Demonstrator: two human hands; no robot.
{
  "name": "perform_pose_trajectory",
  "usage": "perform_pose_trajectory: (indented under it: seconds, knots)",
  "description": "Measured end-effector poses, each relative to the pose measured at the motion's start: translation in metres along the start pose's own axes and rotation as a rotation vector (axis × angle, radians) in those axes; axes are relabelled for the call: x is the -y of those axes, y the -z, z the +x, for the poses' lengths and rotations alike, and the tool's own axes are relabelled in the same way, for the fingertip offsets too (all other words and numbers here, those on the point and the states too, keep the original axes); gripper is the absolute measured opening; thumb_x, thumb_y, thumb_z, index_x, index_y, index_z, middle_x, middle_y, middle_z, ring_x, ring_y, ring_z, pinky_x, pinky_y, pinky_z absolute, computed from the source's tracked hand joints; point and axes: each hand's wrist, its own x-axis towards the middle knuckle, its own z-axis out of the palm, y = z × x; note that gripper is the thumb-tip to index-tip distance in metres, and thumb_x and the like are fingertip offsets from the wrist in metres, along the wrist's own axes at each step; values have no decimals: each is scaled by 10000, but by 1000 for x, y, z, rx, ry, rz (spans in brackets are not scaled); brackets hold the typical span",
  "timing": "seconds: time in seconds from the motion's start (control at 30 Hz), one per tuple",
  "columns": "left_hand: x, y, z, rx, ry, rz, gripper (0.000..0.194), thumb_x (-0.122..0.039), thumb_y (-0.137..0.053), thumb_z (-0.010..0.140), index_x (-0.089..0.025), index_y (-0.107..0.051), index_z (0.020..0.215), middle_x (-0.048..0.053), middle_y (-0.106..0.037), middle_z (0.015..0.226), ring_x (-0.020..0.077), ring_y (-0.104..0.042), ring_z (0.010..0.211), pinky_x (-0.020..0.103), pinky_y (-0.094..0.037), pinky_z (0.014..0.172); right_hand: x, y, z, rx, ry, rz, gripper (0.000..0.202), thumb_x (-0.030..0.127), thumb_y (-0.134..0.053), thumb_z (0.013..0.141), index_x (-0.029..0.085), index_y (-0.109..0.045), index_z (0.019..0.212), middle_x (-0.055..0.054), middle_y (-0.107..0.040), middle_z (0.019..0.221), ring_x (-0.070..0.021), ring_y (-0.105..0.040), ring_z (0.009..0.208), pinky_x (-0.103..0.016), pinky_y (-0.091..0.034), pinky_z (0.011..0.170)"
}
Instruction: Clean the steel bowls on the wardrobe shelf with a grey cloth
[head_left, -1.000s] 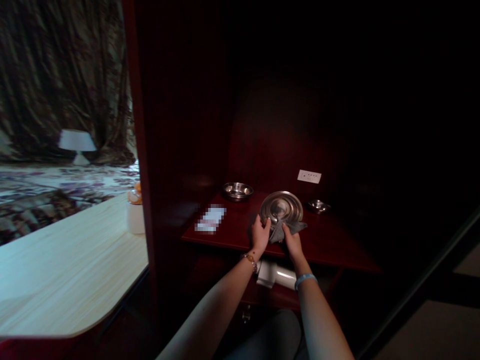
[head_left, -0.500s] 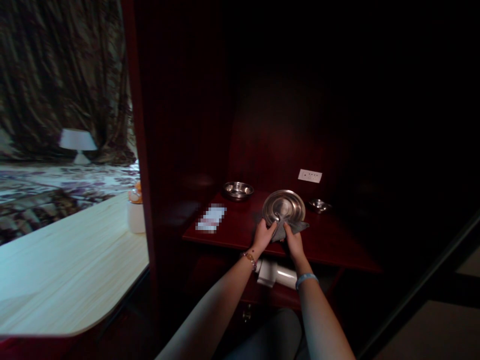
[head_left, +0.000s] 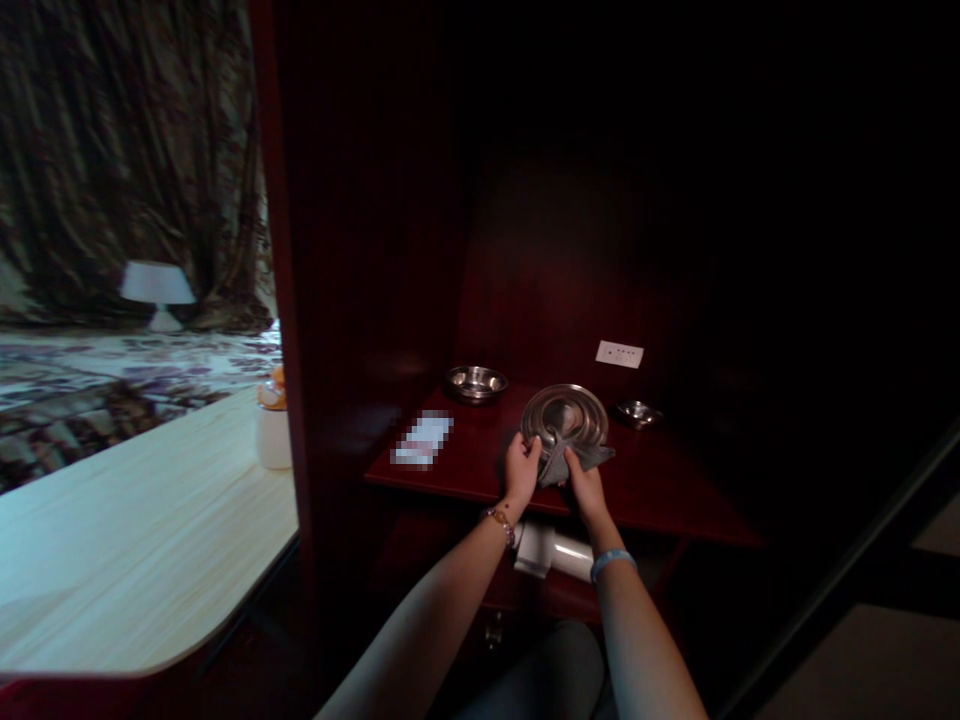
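Pinching the plate (head_left: 581, 408) at seven o'clock, the left hand (head_left: 521, 468) may slip if the cloth (head_left: 555, 466) clamped in the right hand (head_left: 586, 484) tugs.

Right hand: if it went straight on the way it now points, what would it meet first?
The right hand would first meet the gray cloth it grips, with the metal dish just behind. Beyond that seems to be the dark red back panel, though depth is hard to judge.
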Motion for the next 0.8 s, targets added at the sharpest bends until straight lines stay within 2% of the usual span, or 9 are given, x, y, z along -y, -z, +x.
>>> perform_pose_trajectory:
  seconds: [0.13, 0.3, 0.53, 0.8]
  knots:
    - [0, 3, -1, -9, -27, 62, 225, -395, -552, 887, -174, -596, 894, 26, -663, 732, 135, -614, 656, 218, -435, 616, 0, 0, 0, -17, -3, 9, 557, 649, -738, 631, 157, -684, 887, -37, -708, 718, -170, -589, 544, -275, -461, 472]
    - [-1, 4, -1, 12, -4, 121, 249, -418, -594, 865, -170, -620, 861, 52, -693, 764, 163, -638, 700, 249, -456, 658, 0, 2, 0, -23, 5, 8, 544, 645, -735, 637, 157, -680, 869, -39, -706, 710, -161, -575, 521, -272, -446, 464]
    - [0, -1, 2, 132, 86, -43, 330, -397, -735, 773, -144, -669, 974, 124, -744, 1009, 210, -696, 912, 309, -509, 832, -1, 4, 1, -28, 8, -18, 551, 651, -722, 646, 157, -687, 887, -59, -715, 762, -182, -604, 565, -287, -461, 480]
    - [3, 0, 0, 122, 46, 80, 194, -307, -675, 819, -138, -671, 913, 107, -745, 928, 199, -684, 850, 305, -507, 793, 2, 3, 0, -28, 17, -17, 573, 664, -732, 632, 152, -682, 883, -60, -716, 742, -172, -591, 535, -274, -451, 448]
